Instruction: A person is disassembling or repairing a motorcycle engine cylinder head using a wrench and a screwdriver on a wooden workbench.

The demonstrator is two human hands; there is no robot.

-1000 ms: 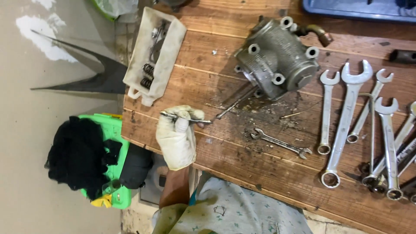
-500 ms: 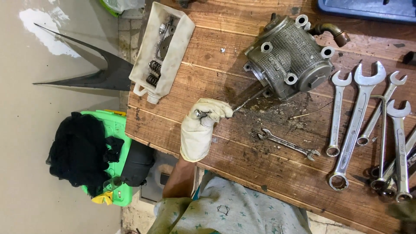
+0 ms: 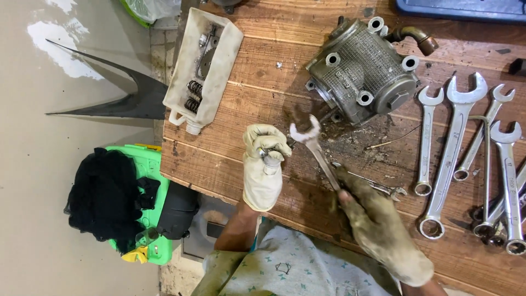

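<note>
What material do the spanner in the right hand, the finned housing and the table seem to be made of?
Spanner: likely steel, bright silvery sheen, smeared with grime.
Finned housing: probably cast aluminium or similar, dull grey with a rough ribbed surface.
Table: wood, brown planks with visible grain and seams, dirty.
Right hand: in a soiled glove.

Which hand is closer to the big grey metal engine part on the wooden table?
The left. The left hand sits below and left of the grey metal part, holding a small piece. The right hand is farther down, gripping a wrench whose open end points toward the part.
</note>
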